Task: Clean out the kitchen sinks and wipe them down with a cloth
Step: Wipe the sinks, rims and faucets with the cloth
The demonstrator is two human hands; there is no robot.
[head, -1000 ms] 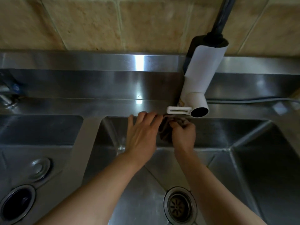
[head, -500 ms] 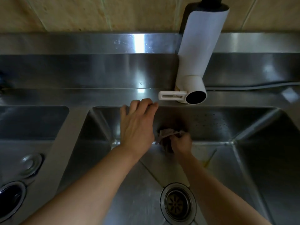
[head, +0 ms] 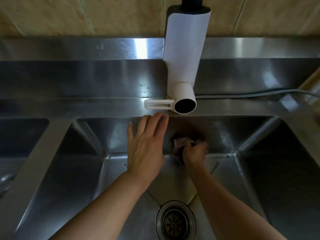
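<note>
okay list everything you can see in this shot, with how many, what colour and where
Sink basins: two, steel grey; the large one fills the middle and right, the other is cut off at the left edge.
Drain strainer: one, dark metal, in the large basin's floor near the bottom edge.
Faucet: one, white with a black top, on the back ledge above the large basin, its white lever pointing left.
Cable: one, grey, along the back ledge at the right.
Wall tiles: beige, across the top.
Cloth: one, dark brownish, blurred, against the large basin's back wall.
Left hand: fingers straight, reaching to the basin's back rim.
Right hand: grips the cloth.
</note>
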